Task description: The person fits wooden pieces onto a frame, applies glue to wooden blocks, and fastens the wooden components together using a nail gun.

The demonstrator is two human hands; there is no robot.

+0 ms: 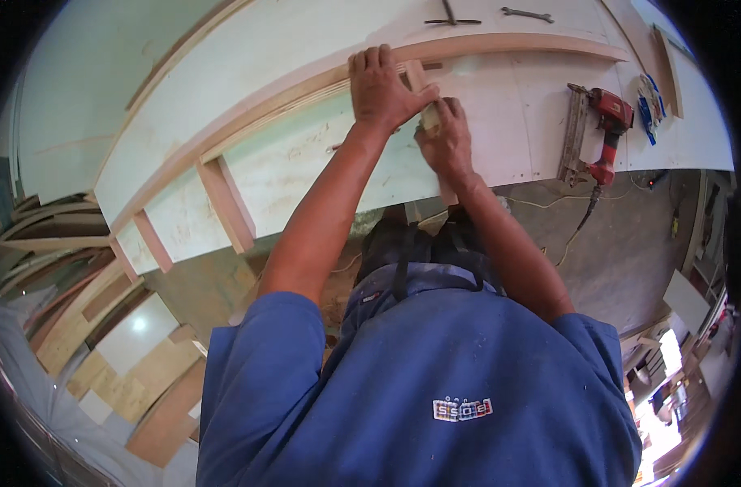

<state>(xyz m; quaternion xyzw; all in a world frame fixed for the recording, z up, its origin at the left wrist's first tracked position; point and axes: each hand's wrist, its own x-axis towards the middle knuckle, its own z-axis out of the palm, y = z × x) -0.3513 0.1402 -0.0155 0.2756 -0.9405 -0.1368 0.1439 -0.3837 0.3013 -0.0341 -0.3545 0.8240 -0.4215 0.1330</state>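
Note:
A long pale wooden rail [508, 42] runs across the white worktable [500, 122], curving in this wide view. My left hand [378, 91] is closed over the rail, fingers over its far edge and thumb stretched right. Against the rail's near side stands a short wooden piece [416, 75], partly covered by my hands. The fingers of my right hand [447, 142] are wrapped round the near part of this short piece. My left thumb reaches the short piece close to my right fingertips.
A red nail gun [610, 109] with a hose [585, 211] lies at the table's right, beside a blue-and-white packet [651, 109]. Beyond the rail are a wrench [527, 15] and a T-shaped metal tool [451, 20]. Wooden crosspieces [226, 203] extend nearward at left; board offcuts [102, 365] lie lower left.

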